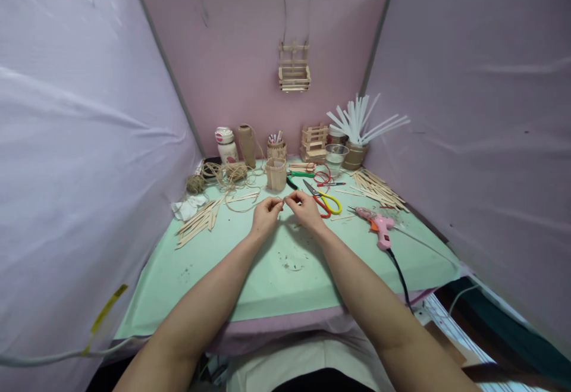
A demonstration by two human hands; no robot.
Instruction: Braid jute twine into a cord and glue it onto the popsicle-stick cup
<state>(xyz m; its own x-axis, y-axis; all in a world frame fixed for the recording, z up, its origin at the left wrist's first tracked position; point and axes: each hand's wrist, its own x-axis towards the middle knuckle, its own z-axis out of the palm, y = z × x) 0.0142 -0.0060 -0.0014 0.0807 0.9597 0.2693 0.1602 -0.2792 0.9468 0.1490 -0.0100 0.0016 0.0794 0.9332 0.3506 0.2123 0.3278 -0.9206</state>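
My left hand (266, 216) and my right hand (304, 209) meet over the middle of the table, fingertips pinched close together. Between them is a thin strand of twine (241, 211), which trails left toward a loose tangle (235, 171); its end at the fingertips is small and partly hidden. Just beyond the hands stands a small cup made of wooden sticks (276, 175). Scissors with red and yellow handles (325, 200) lie open right of my right hand. Green-handled pliers (301, 175) rest behind them.
A pink glue gun (379, 225) lies at right, its cord running off the front edge. Loose wooden sticks (379, 190) are spread on both sides. Along the back stand a bottle (226, 145), a twine spool (247, 145), a plastic cup (336, 157) and glue sticks (357, 118).
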